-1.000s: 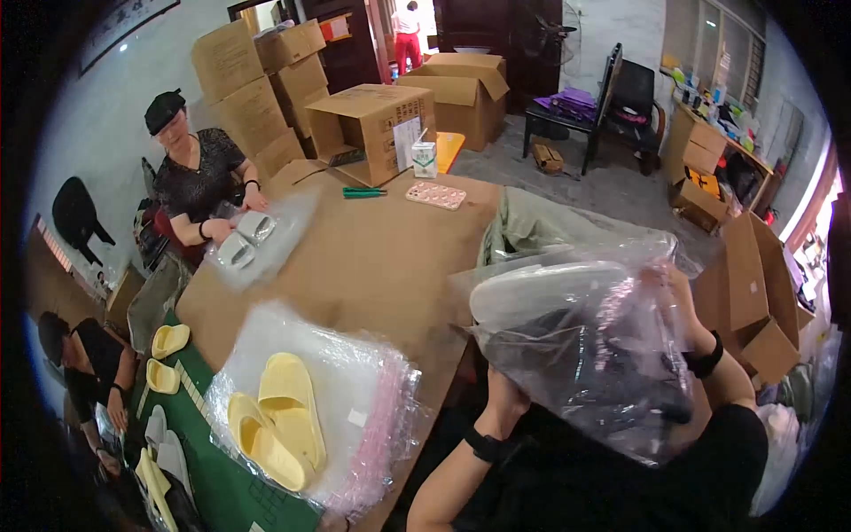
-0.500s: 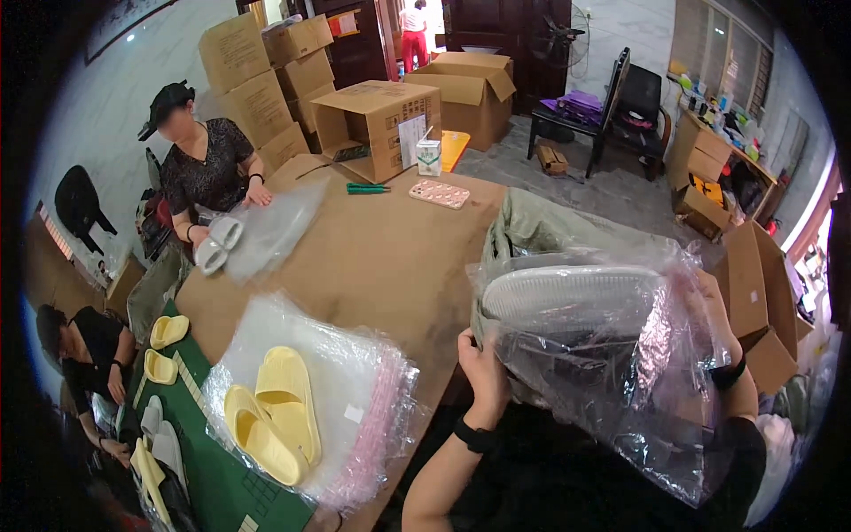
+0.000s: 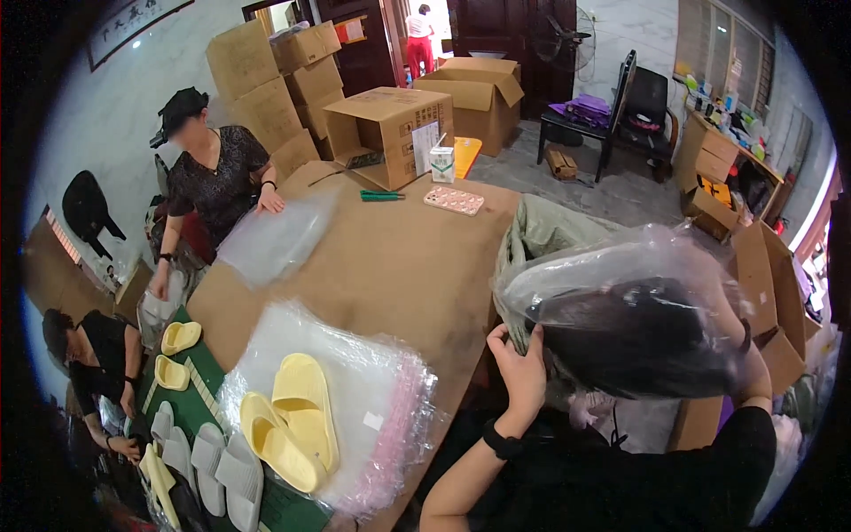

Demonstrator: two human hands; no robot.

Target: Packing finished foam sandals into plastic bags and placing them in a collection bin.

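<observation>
A clear plastic bag [image 3: 585, 257] with a large dark, rounded shape [image 3: 634, 341] in or behind it hangs at the right, over a grey-green woven sack [image 3: 550, 220] at the table's edge. My left hand [image 3: 521, 368] pinches the sack's near edge beside the bag. My right hand [image 3: 729, 306] grips the bag's far right side; film and motion blur hide most of its fingers. Left of my arms, a yellow pair of slippers [image 3: 297, 417] rests on a stack of clear bags [image 3: 355, 355] with a pink strip along one side.
Green cutters [image 3: 381, 195], a pink phone case [image 3: 454, 200] and a drink carton [image 3: 442, 166] lie or stand at the table's back, before an open cardboard box [image 3: 390, 124]. Grey slippers [image 3: 208, 461] line a green mat [image 3: 199, 395]. Two co-workers [image 3: 217, 168] are at the left.
The white ribbed slipper in the bag no longer shows; a dark shape does. The bag moved in my right hand. The far co-worker's white slippers left their hand. More grey slippers show on the mat.
</observation>
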